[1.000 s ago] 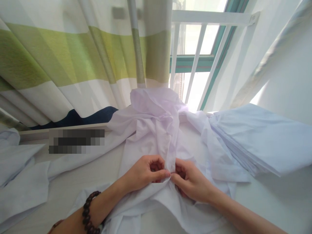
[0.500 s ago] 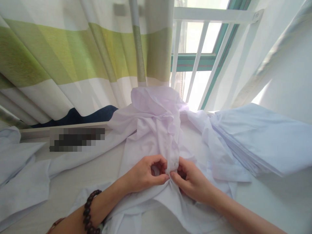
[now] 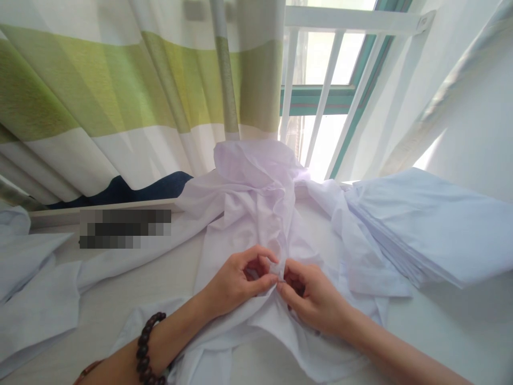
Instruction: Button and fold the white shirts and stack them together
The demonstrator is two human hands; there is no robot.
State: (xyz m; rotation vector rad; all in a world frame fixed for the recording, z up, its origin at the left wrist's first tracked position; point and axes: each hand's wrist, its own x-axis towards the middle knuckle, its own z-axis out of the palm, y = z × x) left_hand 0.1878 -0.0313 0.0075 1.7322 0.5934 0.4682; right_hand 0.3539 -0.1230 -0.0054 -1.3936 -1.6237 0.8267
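Note:
A white long-sleeved shirt (image 3: 256, 214) lies spread over the white surface, collar at the far end and sleeves out to both sides. At its front placket, my right hand (image 3: 316, 297) pinches the edge between thumb and fingers. My left hand (image 3: 242, 278), with a dark bead bracelet (image 3: 146, 347) on its wrist, meets it from the other side. Its thumb presses on the placket while the index finger is raised off the cloth; the other fingers are partly hidden. A button cannot be made out between the fingertips.
Folded white garments (image 3: 436, 224) are stacked at the right. More white cloth (image 3: 36, 310) lies at the left, near a pixelated dark patch (image 3: 124, 229). Behind stand a green-striped curtain (image 3: 132, 85), a white railing (image 3: 352, 22) and a window.
My left index finger has lifted from the placket. The placket has turned edge-on, and the button seen earlier no longer shows. My right hand keeps its pinch.

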